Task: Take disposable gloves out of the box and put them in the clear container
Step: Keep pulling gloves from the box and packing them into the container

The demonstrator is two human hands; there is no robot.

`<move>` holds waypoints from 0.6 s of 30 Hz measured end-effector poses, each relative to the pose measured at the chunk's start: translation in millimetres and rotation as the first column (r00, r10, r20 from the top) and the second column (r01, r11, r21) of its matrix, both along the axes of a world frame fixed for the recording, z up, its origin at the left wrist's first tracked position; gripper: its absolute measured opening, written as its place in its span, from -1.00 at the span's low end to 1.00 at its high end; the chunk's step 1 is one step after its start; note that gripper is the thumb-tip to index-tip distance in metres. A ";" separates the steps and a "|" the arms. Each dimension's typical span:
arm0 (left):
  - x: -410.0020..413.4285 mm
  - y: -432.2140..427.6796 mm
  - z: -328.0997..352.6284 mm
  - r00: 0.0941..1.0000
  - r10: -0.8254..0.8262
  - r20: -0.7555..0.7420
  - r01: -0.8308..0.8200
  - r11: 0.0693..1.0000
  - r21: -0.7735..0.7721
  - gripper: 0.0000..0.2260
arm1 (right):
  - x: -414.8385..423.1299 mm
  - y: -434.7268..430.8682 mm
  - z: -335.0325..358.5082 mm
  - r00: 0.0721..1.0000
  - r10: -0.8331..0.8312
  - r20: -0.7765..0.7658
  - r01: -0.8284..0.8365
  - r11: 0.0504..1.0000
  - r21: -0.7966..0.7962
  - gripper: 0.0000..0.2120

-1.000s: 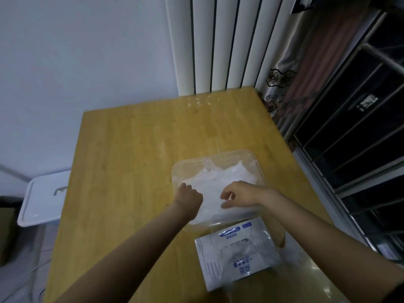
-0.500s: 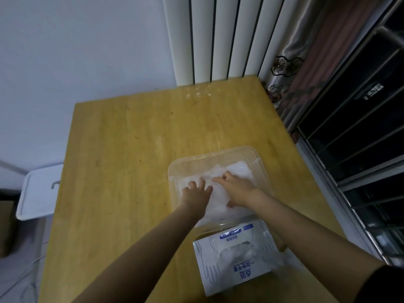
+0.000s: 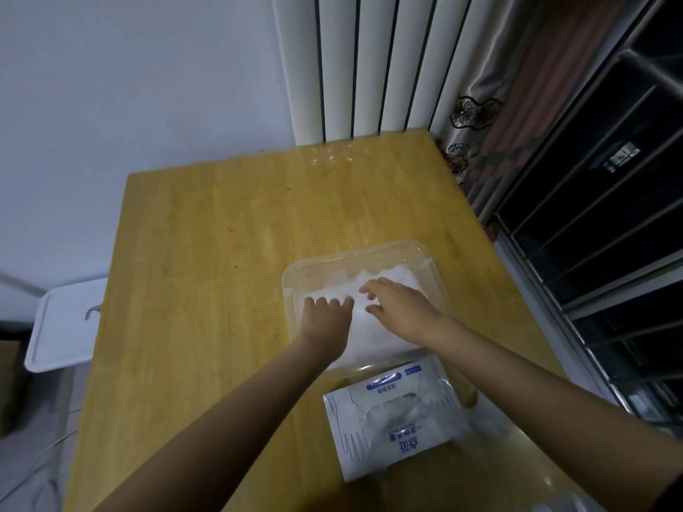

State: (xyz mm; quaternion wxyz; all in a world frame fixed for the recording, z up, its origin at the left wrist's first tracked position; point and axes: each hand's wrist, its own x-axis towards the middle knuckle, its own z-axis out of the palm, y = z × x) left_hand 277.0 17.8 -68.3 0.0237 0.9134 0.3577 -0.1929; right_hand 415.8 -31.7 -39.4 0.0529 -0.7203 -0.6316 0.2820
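Clear plastic container (image 3: 355,252) on the wooden tabletop (image 3: 221,253) is filled with crumpled white disposable gloves (image 3: 401,276), pressed down by the flat, spread left hand (image 3: 326,316) and right hand (image 3: 401,308). White-and-blue cardboard glove box (image 3: 391,423) is laid just nearer than the container.

The person's left hand (image 3: 327,315) and right hand (image 3: 401,308) are bare. The left forearm (image 3: 240,408) is uncovered from the wrist down to the lower edge of the view. The right forearm (image 3: 536,397) is likewise uncovered for almost all of its visible length. At the lower right corner a sliver of dark sleeve (image 3: 679,498) covers the upper part of that arm. Its fabric and cut are too dim to tell. The fingertips look short and rounded; the light is too low for finer detail.
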 end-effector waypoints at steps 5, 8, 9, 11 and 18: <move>-1.8 -22.1 22.9 0.899 0.016 0.437 -0.034 0.999 0.031 -0.69 | -29.9 -30.7 18.8 0.978 -0.110 -0.176 0.160 0.939 0.305 -0.75; -13.0 -36.6 27.0 0.777 -0.055 0.627 0.014 0.997 0.071 -0.73 | -33.9 -61.0 18.5 0.968 -0.111 -0.224 0.185 0.920 0.344 -0.76; -17.2 -43.8 27.0 0.740 -0.086 0.667 0.042 0.996 0.081 -0.74 | -32.5 -72.4 16.6 0.969 -0.102 -0.225 0.177 0.922 0.345 -0.77; -27.3 -62.2 27.5 0.685 -0.139 0.715 0.126 0.989 0.072 -0.79 | -28.1 -96.2 9.4 0.978 -0.057 -0.202 0.124 0.934 0.334 -0.82; -54.9 -113.5 1.1 0.879 -0.054 0.474 0.175 0.961 -0.214 -0.73 | -13.3 -145.4 -33.0 0.982 0.168 0.089 -0.169 0.986 -0.003 -0.59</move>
